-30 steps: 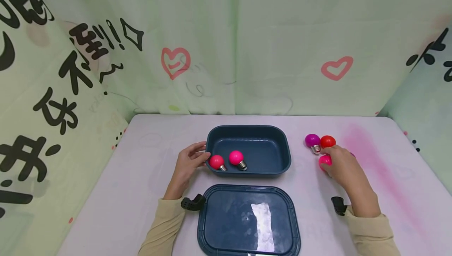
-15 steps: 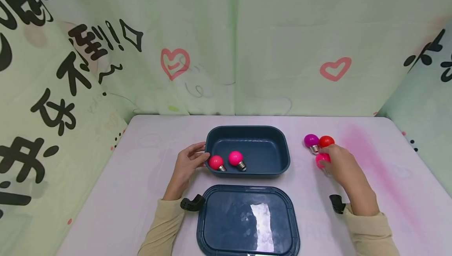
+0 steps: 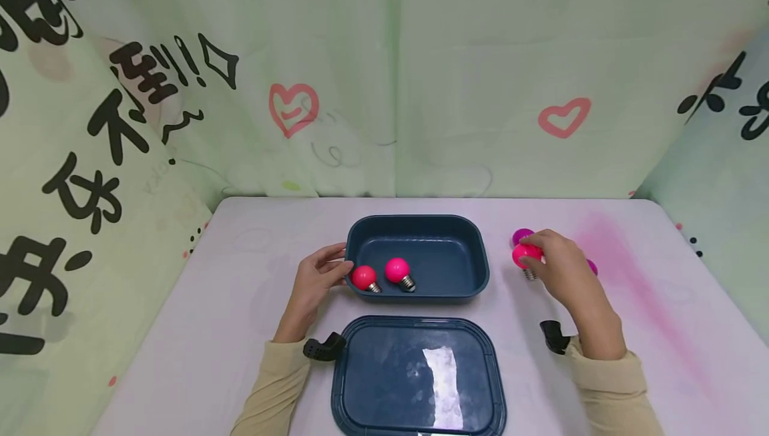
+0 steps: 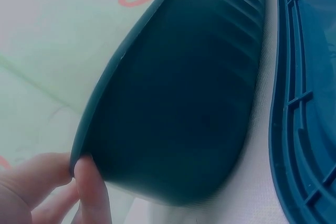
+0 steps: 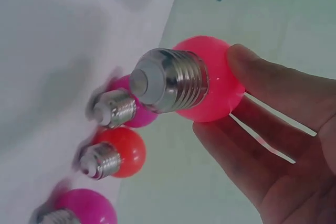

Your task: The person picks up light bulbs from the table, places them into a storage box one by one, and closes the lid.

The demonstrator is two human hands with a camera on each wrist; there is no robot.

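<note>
My left hand [image 3: 318, 282] pinches the rim of a dark blue rectangular box [image 3: 474, 282] at its left end; the left wrist view has thumb and fingers at the corner of the rim. Two light bulbs lie inside at the left: a red bulb [image 3: 363, 278] and a pink bulb [image 3: 397, 270]. Above the table, my right hand [image 3: 565, 272] grips another pink light bulb [image 5: 210, 82] by its globe, with the metal screw base exposed. Beneath it lie a purple bulb [image 5: 142, 108], an orange-red bulb [image 5: 131, 153] and a magenta bulb [image 5: 92, 208].
A dark blue lid [image 3: 414, 376] lies flat on the white table [image 3: 270, 236] in front of the box. Green patterned cloth [image 3: 456, 75] hangs behind and on both sides.
My right hand has lifted the pink bulb off the table and moved left with it, leaving the group of bulbs. The left hand stays at the box.
</note>
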